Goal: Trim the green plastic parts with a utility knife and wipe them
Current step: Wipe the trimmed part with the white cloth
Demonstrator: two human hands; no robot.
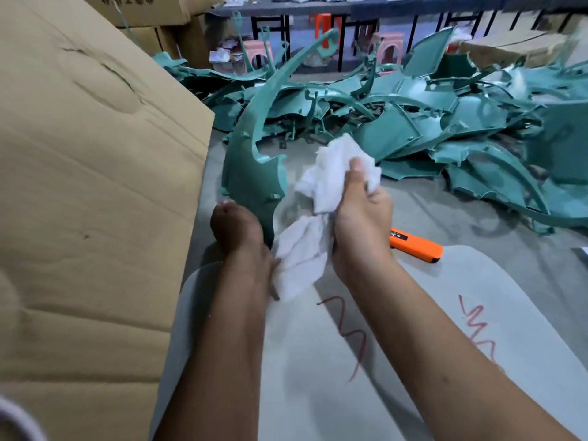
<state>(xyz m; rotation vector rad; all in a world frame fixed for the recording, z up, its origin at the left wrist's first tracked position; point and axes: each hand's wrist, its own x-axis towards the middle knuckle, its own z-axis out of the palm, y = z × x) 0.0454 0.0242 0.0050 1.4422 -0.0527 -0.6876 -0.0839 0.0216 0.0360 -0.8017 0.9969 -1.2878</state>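
A long curved green plastic part point(246, 160) stands upright in front of me, arching up to the right. My left hand point(237, 232) grips its lower edge. My right hand point(361, 218) holds a crumpled white cloth point(321, 205) bunched between thumb and fingers, right next to the part's lower end. The cloth hangs down between both hands. An orange utility knife point(416, 246) lies on the grey floor just right of my right wrist, held by no hand.
A big pile of green plastic parts point(429, 122) covers the floor ahead and to the right. A large cardboard box point(89, 186) stands close on the left. Two pale panels with red marks point(477, 313) lie under my arms. Stools and a bench are at the back.
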